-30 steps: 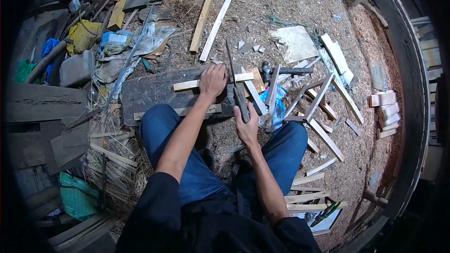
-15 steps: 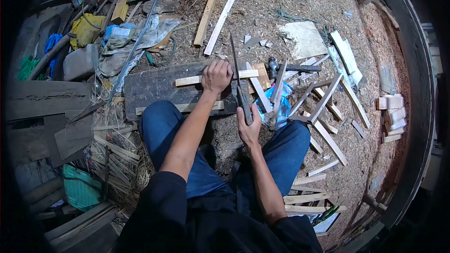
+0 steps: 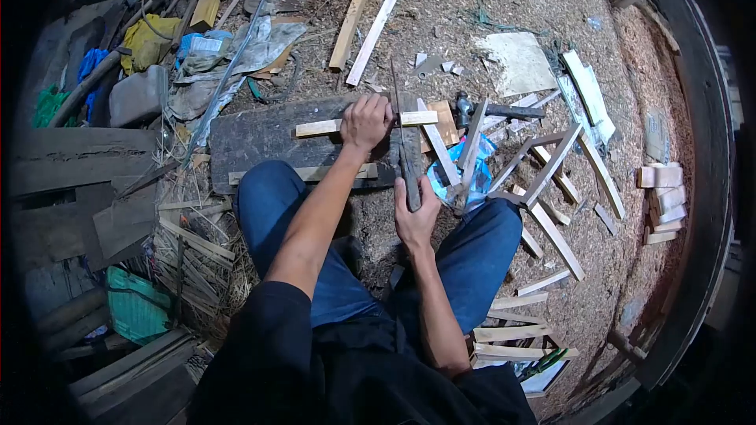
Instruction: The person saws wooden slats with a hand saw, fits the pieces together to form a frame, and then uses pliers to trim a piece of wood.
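Observation:
My left hand point(image 3: 366, 121) is closed over a short pale wood strip point(image 3: 317, 128), pressing it on a dark worn board point(image 3: 260, 138) that lies on the ground. My right hand point(image 3: 417, 212) grips the dark handle of a handsaw point(image 3: 405, 159). The saw's narrow blade points away from me and crosses the strip just right of my left hand. The strip's right end sticks out beyond the blade. A second strip point(image 3: 305, 174) lies along the board's near edge, beside my left knee.
Right of the board are a hammer point(image 3: 512, 111), a blue plastic bag point(image 3: 479, 175) and joined wood pieces point(image 3: 553, 165). Small blocks point(image 3: 668, 197) are stacked far right. Scrap wood and a green container point(image 3: 138, 305) lie at left. Long strips point(image 3: 383, 17) lie ahead.
The saw and my right hand have shifted slightly, with the blade still across the strip. My left hand stays on the strip. The whole view has moved a little.

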Motion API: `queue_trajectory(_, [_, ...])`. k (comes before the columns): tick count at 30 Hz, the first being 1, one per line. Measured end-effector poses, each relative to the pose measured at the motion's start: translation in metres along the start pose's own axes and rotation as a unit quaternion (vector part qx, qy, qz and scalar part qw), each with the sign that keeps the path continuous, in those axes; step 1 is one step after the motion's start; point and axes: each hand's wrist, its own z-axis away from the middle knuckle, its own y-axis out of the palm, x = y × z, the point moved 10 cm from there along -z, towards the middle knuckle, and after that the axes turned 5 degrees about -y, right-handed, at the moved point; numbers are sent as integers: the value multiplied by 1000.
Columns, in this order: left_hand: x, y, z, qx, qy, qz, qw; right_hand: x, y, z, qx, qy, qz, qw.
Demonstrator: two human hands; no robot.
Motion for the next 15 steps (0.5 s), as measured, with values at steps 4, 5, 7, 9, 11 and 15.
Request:
queue_trajectory(4, [0,0,-2,9,-8,-10,1000,4,-3,-8,14,-22,6,1000])
queue_trajectory(5, [2,2,-2,14,-14,-11,1000,4,-4,-7,12,-30,19,999])
queue_trajectory(7, [3,1,-1,-5,-19,-21,1000,-1,-3,-1,10,-22,13,1000])
queue_trajectory(9, [4,-4,0,-42,-26,-25,998,-5,-2,2,8,-17,-14,1000])
queue_trajectory(11, [4,-6,2,-39,-29,-29,998,-11,0,4,12,-8,-12,1000])
queue_trajectory(15, [5,-1,0,-5,-35,-57,998,-17,-1,2,15,6,-21,1000])
